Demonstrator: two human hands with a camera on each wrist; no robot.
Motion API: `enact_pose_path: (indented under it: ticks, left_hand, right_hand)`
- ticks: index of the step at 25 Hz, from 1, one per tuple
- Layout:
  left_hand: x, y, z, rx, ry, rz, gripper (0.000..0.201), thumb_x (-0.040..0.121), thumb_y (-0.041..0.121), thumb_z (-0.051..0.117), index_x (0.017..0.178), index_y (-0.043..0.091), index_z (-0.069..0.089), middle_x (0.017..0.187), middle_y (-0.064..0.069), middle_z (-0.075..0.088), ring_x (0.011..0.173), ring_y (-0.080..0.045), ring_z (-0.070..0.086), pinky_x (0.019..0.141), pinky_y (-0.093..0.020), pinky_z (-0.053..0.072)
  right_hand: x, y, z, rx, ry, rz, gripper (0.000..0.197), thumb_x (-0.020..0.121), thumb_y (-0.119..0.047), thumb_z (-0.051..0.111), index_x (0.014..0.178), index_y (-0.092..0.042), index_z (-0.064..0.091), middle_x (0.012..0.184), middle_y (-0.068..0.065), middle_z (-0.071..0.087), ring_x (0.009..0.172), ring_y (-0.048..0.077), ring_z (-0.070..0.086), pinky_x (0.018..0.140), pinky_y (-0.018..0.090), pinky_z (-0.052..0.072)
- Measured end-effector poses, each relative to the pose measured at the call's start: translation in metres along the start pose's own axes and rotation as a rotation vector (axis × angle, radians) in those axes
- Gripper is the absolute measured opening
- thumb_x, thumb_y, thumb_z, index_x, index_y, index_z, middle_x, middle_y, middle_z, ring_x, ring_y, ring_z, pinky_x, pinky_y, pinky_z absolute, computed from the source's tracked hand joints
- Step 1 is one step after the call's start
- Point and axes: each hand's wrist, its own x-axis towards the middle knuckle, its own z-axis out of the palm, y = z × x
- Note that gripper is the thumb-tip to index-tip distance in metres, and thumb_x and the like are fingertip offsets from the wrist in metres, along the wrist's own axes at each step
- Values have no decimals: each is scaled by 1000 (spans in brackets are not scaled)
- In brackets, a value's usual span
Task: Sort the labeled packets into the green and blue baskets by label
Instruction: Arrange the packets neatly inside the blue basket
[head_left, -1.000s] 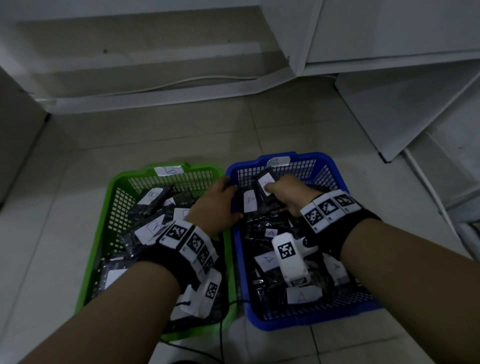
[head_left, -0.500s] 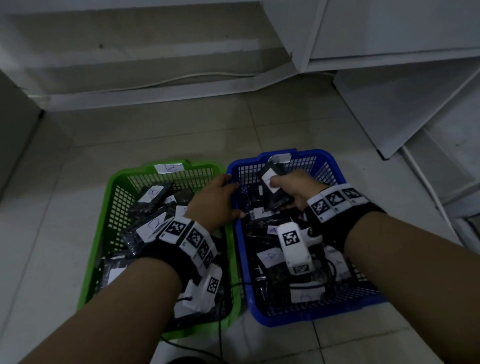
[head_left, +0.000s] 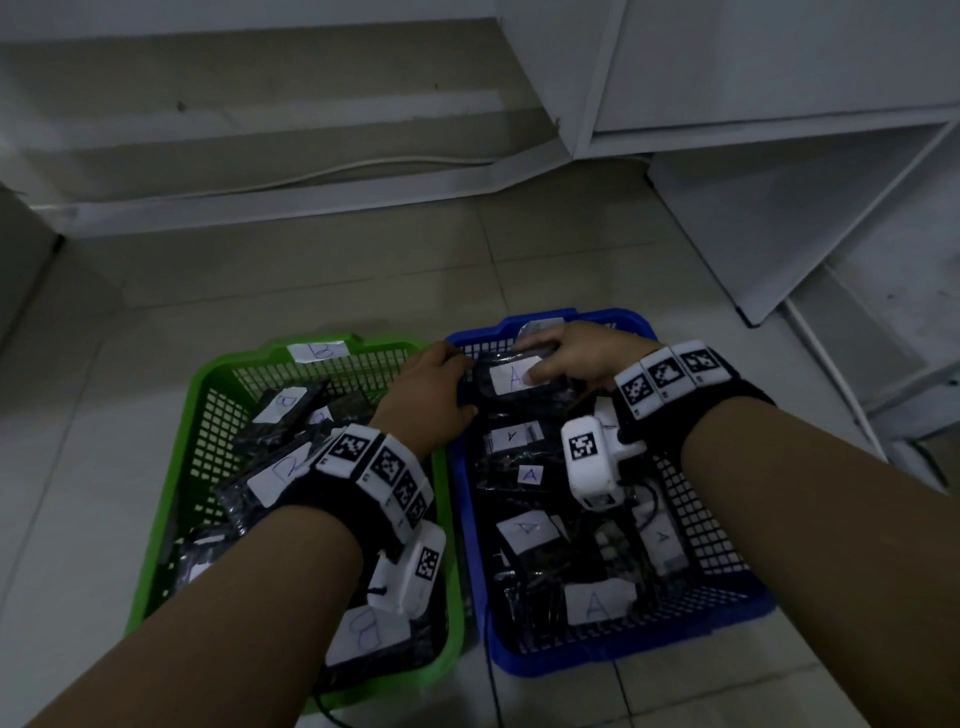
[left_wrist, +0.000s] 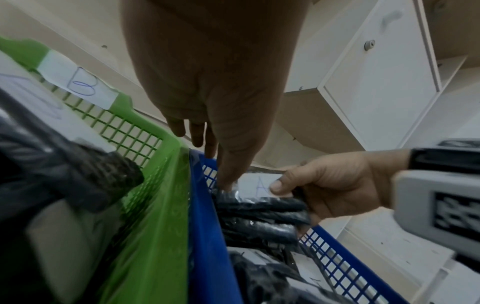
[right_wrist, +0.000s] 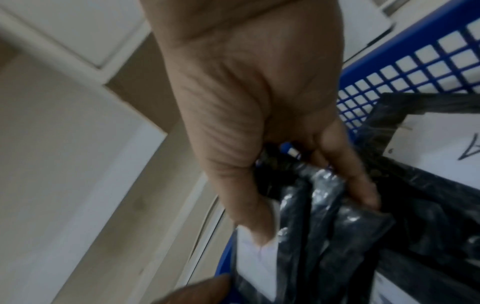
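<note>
On the tiled floor, over the blue basket, left hand and right hand both grip one black packet; slick wrap may slip.

A handwritten "A" stands on the white label of the black packet held by the left hand and the right hand; nearer the person than the right hand, packet labels in the blue basket also read "A"; left of the left hand, a paper slip on the green basket reads "B"; packet tags beside that wrist read "B"; the wristbands bear square black-and-white code markers.
</note>
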Motion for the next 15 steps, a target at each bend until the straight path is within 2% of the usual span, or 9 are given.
enact_pose_path:
  ticks: [2, 4, 7, 8, 9, 11, 13, 15]
  left_hand:
    - [7, 3, -1, 1, -33, 39, 64, 83, 28, 67, 140, 14, 40, 142, -9, 40, 129, -28, 38, 110, -37, 33]
    - [14, 5, 0, 49, -72, 90, 64, 84, 30, 65, 141, 18, 40, 141, -9, 44, 131, -27, 38, 110, -38, 31]
    - [20, 10, 3, 156, -119, 62, 66, 85, 37, 61, 144, 26, 34, 146, -5, 40, 139, -26, 27, 117, -48, 15]
    - [20, 11, 5, 172, -135, 44, 67, 85, 38, 61, 145, 26, 32, 146, -5, 39, 140, -26, 25, 117, -48, 13]
    - [19, 12, 6, 168, -146, 39, 68, 85, 38, 61, 145, 25, 31, 145, -7, 41, 138, -27, 28, 115, -44, 16]
    - [18, 11, 9, 109, -140, 59, 70, 85, 31, 63, 146, 19, 31, 143, -11, 40, 132, -29, 36, 110, -37, 27]
    - [16, 9, 9, 39, -113, 68, 70, 82, 22, 66, 144, 15, 34, 148, -12, 31, 133, -30, 36, 109, -37, 32]
    - [16, 6, 9, 9, -101, 75, 69, 81, 17, 66, 143, 15, 36, 150, -11, 25, 133, -32, 35, 109, -39, 35]
  right_hand:
    - [8, 8, 0, 2, 69, -14, 53, 79, -20, 74, 129, -23, 55, 122, -2, 55, 110, 15, 53, 97, 28, 44]
    - [16, 23, 6, -65, 160, -10, 55, 80, -20, 72, 130, -20, 51, 132, 4, 53, 116, 18, 52, 100, 28, 42]
    - [18, 43, 17, -73, 190, -28, 61, 80, -21, 72, 135, -18, 44, 134, 8, 53, 119, 24, 53, 101, 32, 44]
    - [18, 48, 20, -47, 195, -38, 65, 78, -22, 73, 135, -17, 42, 133, 8, 53, 119, 24, 53, 102, 34, 44]
    - [18, 51, 22, -26, 199, -50, 67, 77, -22, 75, 135, -17, 42, 132, 8, 53, 119, 24, 53, 102, 34, 44]
    - [16, 51, 25, 2, 182, -68, 67, 78, -17, 75, 136, -15, 41, 131, 5, 52, 119, 22, 52, 100, 29, 42]
    - [18, 53, 26, 37, 196, -72, 67, 78, -12, 74, 137, -15, 41, 132, 5, 51, 120, 22, 51, 99, 26, 41]
    - [19, 59, 30, 93, 278, -44, 77, 68, -16, 81, 134, -18, 41, 132, 7, 50, 121, 25, 50, 103, 35, 43]
